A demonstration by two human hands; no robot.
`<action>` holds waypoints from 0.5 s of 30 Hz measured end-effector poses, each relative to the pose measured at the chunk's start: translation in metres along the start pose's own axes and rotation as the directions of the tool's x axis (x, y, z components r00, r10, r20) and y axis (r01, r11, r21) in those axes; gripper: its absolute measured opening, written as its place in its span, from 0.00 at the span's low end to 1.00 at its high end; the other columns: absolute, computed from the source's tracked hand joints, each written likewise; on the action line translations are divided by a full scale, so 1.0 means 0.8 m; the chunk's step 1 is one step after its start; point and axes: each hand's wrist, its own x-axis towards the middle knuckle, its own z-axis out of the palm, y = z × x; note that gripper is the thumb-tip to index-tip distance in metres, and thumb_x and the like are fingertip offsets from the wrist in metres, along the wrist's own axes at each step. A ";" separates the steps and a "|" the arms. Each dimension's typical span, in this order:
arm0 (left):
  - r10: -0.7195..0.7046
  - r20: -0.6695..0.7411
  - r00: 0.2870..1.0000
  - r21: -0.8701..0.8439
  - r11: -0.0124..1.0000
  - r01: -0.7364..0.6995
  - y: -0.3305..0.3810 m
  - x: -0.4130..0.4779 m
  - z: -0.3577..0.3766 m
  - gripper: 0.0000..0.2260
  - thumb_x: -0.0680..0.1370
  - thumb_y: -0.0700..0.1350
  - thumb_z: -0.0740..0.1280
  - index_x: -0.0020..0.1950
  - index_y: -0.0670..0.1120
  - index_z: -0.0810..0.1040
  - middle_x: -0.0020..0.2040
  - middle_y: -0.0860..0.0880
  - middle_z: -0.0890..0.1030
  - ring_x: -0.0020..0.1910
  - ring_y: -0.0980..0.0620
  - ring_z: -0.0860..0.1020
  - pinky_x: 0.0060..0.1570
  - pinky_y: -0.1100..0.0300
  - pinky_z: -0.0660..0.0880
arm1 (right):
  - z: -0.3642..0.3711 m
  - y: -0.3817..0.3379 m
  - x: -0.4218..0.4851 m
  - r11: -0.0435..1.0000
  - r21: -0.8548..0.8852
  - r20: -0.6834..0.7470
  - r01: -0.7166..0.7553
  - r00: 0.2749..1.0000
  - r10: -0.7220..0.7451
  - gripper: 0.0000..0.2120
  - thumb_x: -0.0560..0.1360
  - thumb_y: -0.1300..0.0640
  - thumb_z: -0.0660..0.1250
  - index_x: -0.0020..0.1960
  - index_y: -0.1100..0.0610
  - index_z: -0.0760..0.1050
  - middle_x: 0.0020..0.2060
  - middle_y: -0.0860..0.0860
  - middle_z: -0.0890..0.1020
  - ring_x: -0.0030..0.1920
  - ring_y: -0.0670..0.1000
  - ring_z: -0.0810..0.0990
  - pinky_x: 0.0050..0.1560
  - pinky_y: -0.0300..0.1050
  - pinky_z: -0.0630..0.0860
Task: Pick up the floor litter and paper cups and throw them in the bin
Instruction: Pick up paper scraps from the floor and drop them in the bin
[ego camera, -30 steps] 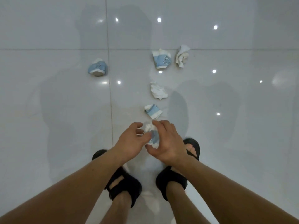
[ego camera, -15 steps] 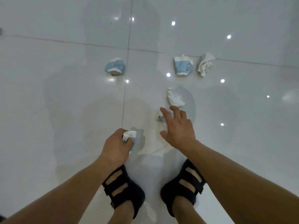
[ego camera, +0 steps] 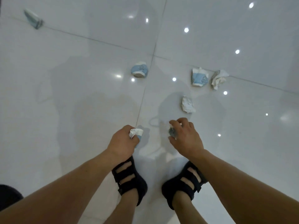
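Gathering is the step in hand: the left hand [ego camera: 123, 141] curls its fingers round a crumpled scrap [ego camera: 136, 132], and the right hand [ego camera: 186, 138] pinches a squashed cup piece [ego camera: 172, 132] low over the floor [ego camera: 64, 110]. Next, I judge, the paper wad [ego camera: 187, 105] just beyond needs a free grip.

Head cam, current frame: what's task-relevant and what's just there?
Job: left hand gripping a crumpled cup; right hand pinching a scrap; blue cup by tile joint; flattened blue cup; paper wad; crumpled tissue; blurred packet far left, probably litter.
Not job: black sandals; dark shape at lower-left edge. No bin visible.
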 end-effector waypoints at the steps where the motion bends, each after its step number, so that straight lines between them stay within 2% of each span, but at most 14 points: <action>1: 0.007 -0.011 1.000 -0.013 1.000 -0.007 0.010 -0.012 -0.017 0.05 0.79 0.44 0.62 0.54 0.46 0.74 0.42 0.51 0.76 0.39 0.53 0.74 0.36 0.63 0.70 | -0.020 -0.014 -0.009 1.000 0.017 -0.003 0.002 1.000 -0.002 0.25 0.76 0.52 0.67 0.71 0.51 0.67 0.64 0.53 0.68 0.60 0.57 0.71 0.51 0.46 0.74; 6: 0.068 -0.097 0.993 -0.034 0.997 -0.072 0.058 -0.079 -0.112 0.03 0.79 0.43 0.62 0.52 0.48 0.72 0.40 0.55 0.73 0.36 0.61 0.71 0.30 0.71 0.64 | -0.130 -0.099 -0.049 0.996 0.066 -0.071 0.052 0.996 -0.048 0.26 0.75 0.50 0.69 0.71 0.50 0.66 0.64 0.52 0.70 0.60 0.55 0.72 0.51 0.44 0.72; 11: 0.060 -0.164 0.985 -0.114 0.990 -0.079 0.091 -0.173 -0.204 0.05 0.79 0.44 0.64 0.54 0.47 0.72 0.43 0.53 0.73 0.38 0.60 0.70 0.32 0.69 0.64 | -0.233 -0.205 -0.102 0.989 0.027 -0.072 0.146 0.987 -0.143 0.27 0.76 0.47 0.68 0.72 0.48 0.64 0.65 0.50 0.69 0.61 0.52 0.71 0.53 0.42 0.70; 15: 0.050 -0.208 0.977 -0.185 0.979 -0.089 0.094 -0.280 -0.270 0.06 0.79 0.44 0.63 0.55 0.45 0.73 0.44 0.52 0.74 0.42 0.54 0.72 0.33 0.67 0.65 | -0.306 -0.294 -0.164 0.969 -0.029 -0.046 0.245 0.968 -0.246 0.28 0.76 0.46 0.67 0.73 0.48 0.62 0.65 0.50 0.69 0.61 0.52 0.70 0.52 0.40 0.68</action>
